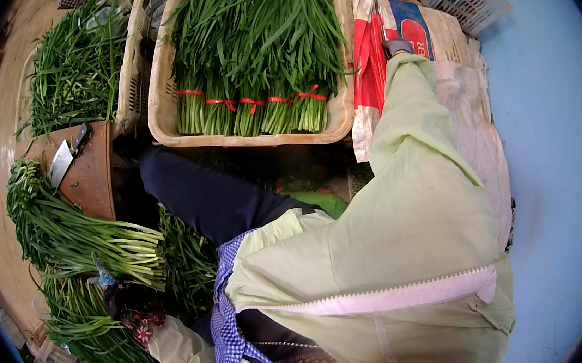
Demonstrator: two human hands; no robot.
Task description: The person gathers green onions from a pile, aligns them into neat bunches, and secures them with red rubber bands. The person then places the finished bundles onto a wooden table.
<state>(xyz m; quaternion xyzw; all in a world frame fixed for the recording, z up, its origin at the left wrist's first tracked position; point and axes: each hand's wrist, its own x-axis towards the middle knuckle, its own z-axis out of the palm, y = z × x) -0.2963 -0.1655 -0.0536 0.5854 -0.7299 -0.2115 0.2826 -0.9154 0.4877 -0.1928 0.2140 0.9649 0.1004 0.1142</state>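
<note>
Our left hand [105, 273] is by soft-looking greens [76, 229], best held by the stems [139, 250]. We can't tell if either it or our right hand [399, 47] grips

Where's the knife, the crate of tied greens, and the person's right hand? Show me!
Knife [60, 164]: head view, on its blade.
Crate of tied greens [162, 87]: head view, on its left rim.
Right hand [400, 47]: head view, on its middle.

Holds the right arm [408, 105] stretched forward, with the right hand [399, 47] too small to read. Reaches leftward with the left arm [179, 349] — shows the left hand [104, 273] only partly.
</note>
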